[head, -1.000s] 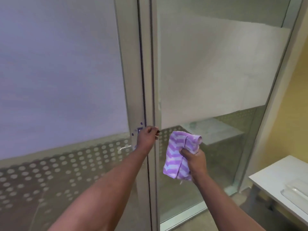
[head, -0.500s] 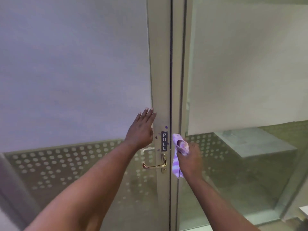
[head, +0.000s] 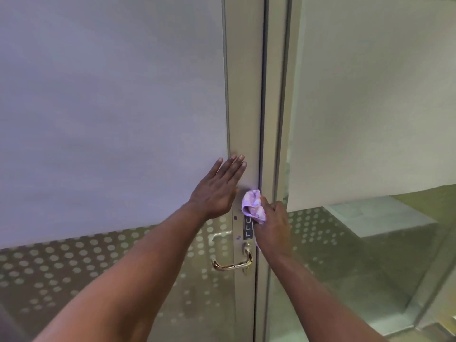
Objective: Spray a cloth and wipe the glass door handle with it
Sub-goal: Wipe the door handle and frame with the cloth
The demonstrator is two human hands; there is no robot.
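Head cam: left hand [head: 217, 191] flat, fingers spread, against glass door frame [head: 243, 95]. Right hand [head: 272, 224] clenches purple cloth [head: 253, 206] over PULL label [head: 248, 230] (top letter hidden). Brass handle [head: 233, 264] at cloth's 6 o'clock, untouched.

The cloth [head: 253, 206] is lilac with paler stripes. At its six o'clock, the door handle [head: 233, 262] gleams brass-gold, under a dark sign [head: 248, 229] with white letters. Frosted glass [head: 111, 119] looks lavender-grey above a band of pale dots [head: 74, 262].
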